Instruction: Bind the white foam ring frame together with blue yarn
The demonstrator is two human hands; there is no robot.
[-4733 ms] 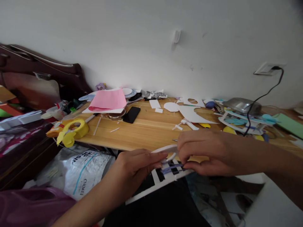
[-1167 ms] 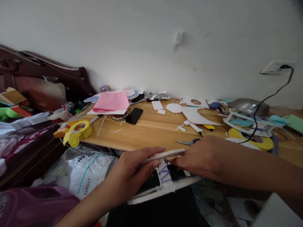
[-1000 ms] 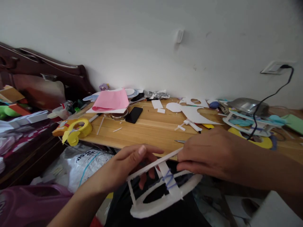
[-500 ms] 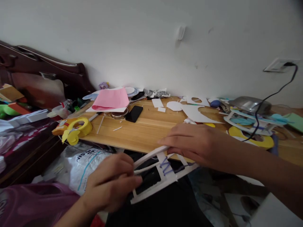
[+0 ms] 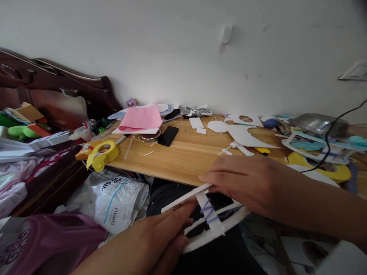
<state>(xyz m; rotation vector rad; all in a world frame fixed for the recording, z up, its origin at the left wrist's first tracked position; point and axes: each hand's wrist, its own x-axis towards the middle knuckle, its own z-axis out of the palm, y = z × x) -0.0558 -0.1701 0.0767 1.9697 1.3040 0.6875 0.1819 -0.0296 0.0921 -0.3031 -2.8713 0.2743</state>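
Note:
Over my lap, both hands hold a white foam-like frame (image 5: pixel 212 226) at a tilt. It has long rails and a crosspiece marked with purple zigzag lines. My right hand (image 5: pixel 246 177) grips its far right end, thumb and fingers closed around the rail. My left hand (image 5: pixel 169 235) is at the near left end, its fingers bent in between the rails and the fingertips partly hidden behind them. Just beyond my right hand, small white scraps (image 5: pixel 241 148) lie on the wooden table (image 5: pixel 186 160).
On the table are a black phone (image 5: pixel 168 136), pink sheet (image 5: pixel 140 117), yellow tape roll (image 5: pixel 110 151), white cut-out sheet (image 5: pixel 243 135) and a second white frame (image 5: pixel 312 152). A black cable (image 5: pixel 329 133) crosses the right side. Below left are a white plastic bag (image 5: pixel 114 206) and purple container (image 5: pixel 57 236).
My left hand has moved right along the frame, its fingers going from pinching the left end to reaching between the rails. The view has turned slightly left; my right hand keeps its hold.

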